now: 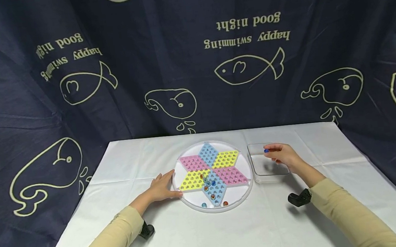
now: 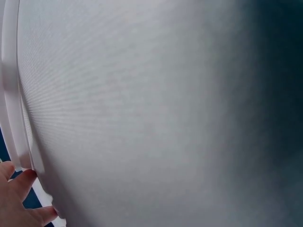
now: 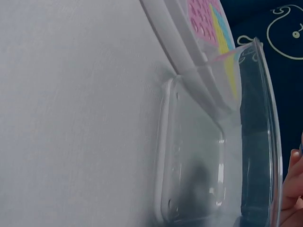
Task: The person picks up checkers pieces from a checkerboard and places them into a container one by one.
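Fingers [image 1: 275, 146] of the right hand [image 1: 285, 155], at mid-right, pinch what seems a marble [image 1: 266, 151], probably light, slippery, best held across its middle; left hand [image 1: 161, 187]: fingers apart.

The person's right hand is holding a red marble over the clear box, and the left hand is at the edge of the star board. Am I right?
Almost! The marble is blue, not red; the head view shows it. The right hand does hold it over the clear box, and the left hand is at the edge of the star board.
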{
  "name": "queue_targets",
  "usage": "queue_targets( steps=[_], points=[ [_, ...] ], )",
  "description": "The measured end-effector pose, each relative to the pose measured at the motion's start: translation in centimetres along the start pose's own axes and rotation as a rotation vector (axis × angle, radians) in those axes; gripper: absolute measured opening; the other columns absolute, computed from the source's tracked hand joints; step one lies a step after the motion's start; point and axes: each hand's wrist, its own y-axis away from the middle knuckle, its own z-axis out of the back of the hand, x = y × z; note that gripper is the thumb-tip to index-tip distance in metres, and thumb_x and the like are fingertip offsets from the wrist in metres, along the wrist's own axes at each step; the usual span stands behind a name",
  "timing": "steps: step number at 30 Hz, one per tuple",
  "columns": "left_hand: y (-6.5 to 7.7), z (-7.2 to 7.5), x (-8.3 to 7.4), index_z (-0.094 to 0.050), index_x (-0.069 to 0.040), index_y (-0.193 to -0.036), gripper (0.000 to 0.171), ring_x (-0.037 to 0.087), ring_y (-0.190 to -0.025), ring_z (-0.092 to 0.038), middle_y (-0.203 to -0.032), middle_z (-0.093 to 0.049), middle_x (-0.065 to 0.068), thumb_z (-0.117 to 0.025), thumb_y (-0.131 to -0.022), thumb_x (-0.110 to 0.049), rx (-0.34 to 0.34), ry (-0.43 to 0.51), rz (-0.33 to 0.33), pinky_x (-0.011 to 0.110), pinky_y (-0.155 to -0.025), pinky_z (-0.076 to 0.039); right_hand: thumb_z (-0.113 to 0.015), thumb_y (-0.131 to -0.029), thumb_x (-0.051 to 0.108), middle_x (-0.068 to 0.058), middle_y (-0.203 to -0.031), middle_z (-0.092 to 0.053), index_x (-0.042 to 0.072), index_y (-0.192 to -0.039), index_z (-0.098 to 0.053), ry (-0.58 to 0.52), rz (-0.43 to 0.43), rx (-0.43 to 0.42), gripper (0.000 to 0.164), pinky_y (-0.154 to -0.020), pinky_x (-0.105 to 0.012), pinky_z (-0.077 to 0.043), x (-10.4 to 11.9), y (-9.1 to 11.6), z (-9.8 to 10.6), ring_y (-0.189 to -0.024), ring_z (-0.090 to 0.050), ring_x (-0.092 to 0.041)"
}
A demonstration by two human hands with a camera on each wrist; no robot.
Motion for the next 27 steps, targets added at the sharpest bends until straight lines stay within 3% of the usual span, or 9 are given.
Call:
queue_targets(
  steps=[21, 27],
  points=[
    [0.28, 0.13, -0.3, -0.021, -0.001, -0.144, 0.102, 0.05, -0.134, -0.011, -0.148, -0.025, 0.018, -0.071, -0.071, -0.052, 0.002, 0.008, -0.002, 0.06, -0.109, -0.007, -0.061, -0.088, 0.013, 0.018, -0.075, -0.059, -0.008, -0.124, -0.048, -0.014, -0.002, 0.005, 0.044, -0.052, -0.018, -0.043, -0.38, 0.22, 0.57, -0.062, -0.05, -0.003],
    [0.38, 0.21, -0.44, -0.022, 0.001, -0.144, 0.101, 0.05, -0.133, -0.012, -0.147, -0.026, 0.019, -0.072, -0.072, -0.049, -0.005, 0.003, -0.011, 0.061, -0.109, -0.008, -0.06, -0.089, 0.016, 0.021, -0.078, -0.059, -0.009, -0.129, -0.042, -0.046, 0.009, 0.012, 0.051, -0.053, -0.017, -0.044, 0.01, 0.18, 0.17, -0.065, -0.052, -0.002]
  ],
)
